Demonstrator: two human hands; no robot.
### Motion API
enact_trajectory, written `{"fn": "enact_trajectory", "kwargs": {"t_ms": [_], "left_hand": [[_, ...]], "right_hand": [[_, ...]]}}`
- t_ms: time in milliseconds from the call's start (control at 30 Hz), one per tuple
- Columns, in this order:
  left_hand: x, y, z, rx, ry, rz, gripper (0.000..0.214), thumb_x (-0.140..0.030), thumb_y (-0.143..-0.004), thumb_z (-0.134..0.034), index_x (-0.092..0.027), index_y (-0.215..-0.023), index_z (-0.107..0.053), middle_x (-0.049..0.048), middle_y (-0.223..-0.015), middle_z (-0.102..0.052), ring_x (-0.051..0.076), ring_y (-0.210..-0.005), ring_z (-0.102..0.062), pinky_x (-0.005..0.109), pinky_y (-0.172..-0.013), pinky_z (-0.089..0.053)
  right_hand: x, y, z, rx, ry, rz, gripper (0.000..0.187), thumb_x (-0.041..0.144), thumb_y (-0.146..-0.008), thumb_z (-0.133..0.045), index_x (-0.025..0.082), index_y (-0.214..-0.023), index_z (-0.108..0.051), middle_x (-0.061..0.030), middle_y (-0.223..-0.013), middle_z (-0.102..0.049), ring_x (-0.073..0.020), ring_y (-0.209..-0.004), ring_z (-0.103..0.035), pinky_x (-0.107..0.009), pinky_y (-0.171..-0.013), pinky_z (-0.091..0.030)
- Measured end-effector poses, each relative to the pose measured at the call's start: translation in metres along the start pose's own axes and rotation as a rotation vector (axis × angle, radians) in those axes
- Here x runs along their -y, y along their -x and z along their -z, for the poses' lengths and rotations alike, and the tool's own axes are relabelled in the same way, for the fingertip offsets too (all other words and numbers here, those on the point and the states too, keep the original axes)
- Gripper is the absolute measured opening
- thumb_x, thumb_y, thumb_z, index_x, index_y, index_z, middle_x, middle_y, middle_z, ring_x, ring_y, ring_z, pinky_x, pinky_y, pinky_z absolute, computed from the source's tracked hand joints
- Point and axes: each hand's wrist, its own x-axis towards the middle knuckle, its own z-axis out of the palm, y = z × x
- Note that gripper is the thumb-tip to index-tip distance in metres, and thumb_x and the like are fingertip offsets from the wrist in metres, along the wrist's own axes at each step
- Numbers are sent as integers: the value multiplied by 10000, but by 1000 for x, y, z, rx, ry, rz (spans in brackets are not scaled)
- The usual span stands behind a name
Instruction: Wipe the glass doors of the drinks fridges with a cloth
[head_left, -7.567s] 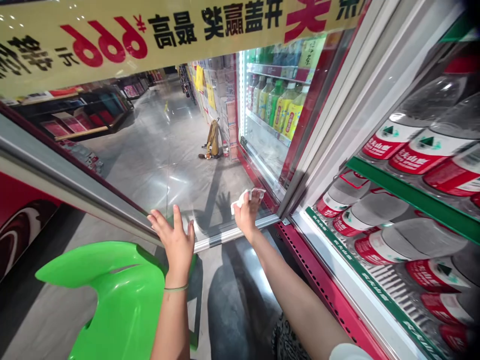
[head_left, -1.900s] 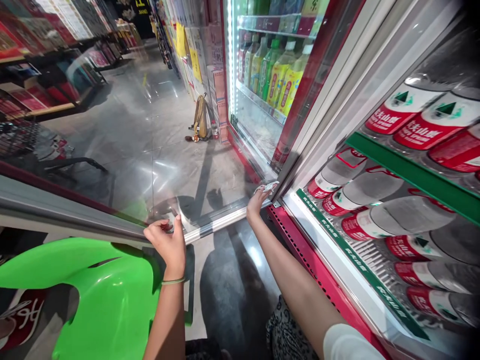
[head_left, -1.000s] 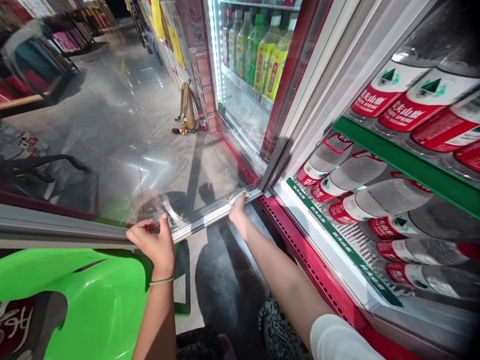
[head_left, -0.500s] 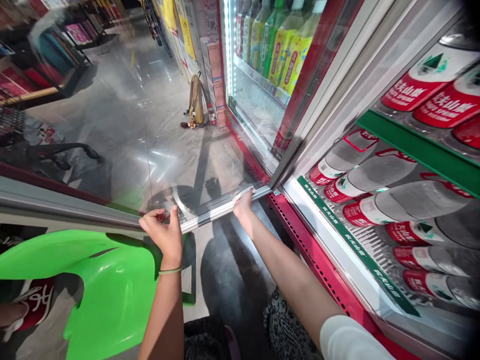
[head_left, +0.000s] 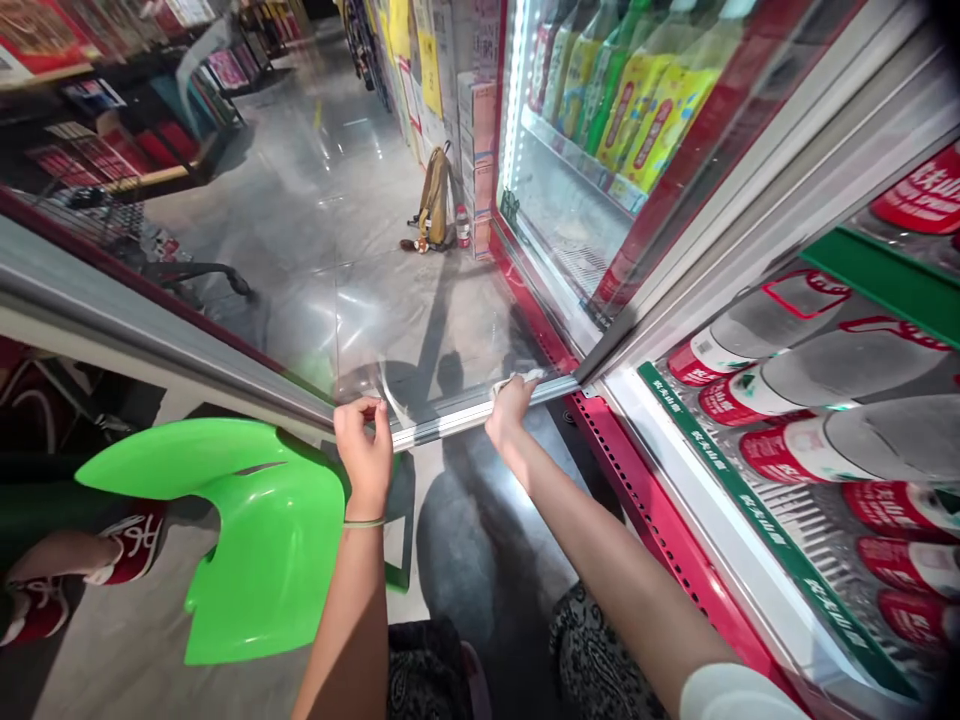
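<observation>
An open glass fridge door (head_left: 360,250) swings out in front of me, with a metal frame along its bottom edge (head_left: 450,423). My left hand (head_left: 364,448) grips the lower corner of that frame, fingers curled over it. My right hand (head_left: 510,408) presses a white cloth (head_left: 517,380) against the bottom of the glass, close to the hinge. Its fingers are closed over the cloth.
The open fridge to the right holds large water bottles (head_left: 825,370) with red labels on a green-edged shelf (head_left: 757,530). A green plastic chair (head_left: 255,530) stands at my left. Another person's legs and red shoe (head_left: 127,545) show at far left. A second cooler (head_left: 600,110) holds drinks.
My right hand has slid along the door's bottom edge toward the hinge with the cloth. My left hand keeps its grip on the frame corner. My view has shifted slightly right.
</observation>
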Motion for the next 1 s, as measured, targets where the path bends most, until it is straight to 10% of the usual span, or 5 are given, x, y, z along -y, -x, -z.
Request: {"fn": "enact_trajectory", "kwargs": {"t_ms": [167,400,600,800,1000], "left_hand": [[5,0,7,35,18,-27,166,-336,-997,-582,-202,-1043,-668,42,-988,-636,170,-919,-601,311,-859,-492],[8,-1,13,92,34,-43,185,-328,-1003,-570,-214,-1101,-677,49,-1014,-641,172,-936,-624,317,-860,-510],[6,-3,19,84,60,3,167,-331,-1000,-573,-211,-1074,-662,47,-1004,-664,171,-924,-633,316,-871,-512],[7,-1,25,132,75,28,191,-336,-999,-563,-216,-1116,-655,63,-1048,-684,177,-950,-658,333,-898,-529],[13,1,40,143,75,50,251,-360,-1002,-560,-224,-1191,-653,77,-1136,-712,191,-1028,-686,363,-963,-543]], "right_hand": [[2,0,30,236,553,370,675,403,-970,-463,154,-1591,-380,-140,-1707,-252,-322,-1614,-78,-647,-1279,-68],[-15,12,66,885,746,404,370,216,-885,-552,368,-1163,-744,66,-1297,-739,-171,-1324,-595,-506,-1302,-205],[-5,13,27,852,702,411,365,212,-903,-591,378,-1189,-746,73,-1408,-676,-206,-1477,-449,-542,-1312,12],[-19,31,42,1009,680,362,426,94,-832,-561,345,-1106,-769,49,-1258,-763,-181,-1279,-647,-497,-1265,-272],[-17,38,10,1084,858,486,507,159,-973,-402,423,-1344,-626,109,-1490,-599,-165,-1459,-486,-628,-1272,-152]]}}
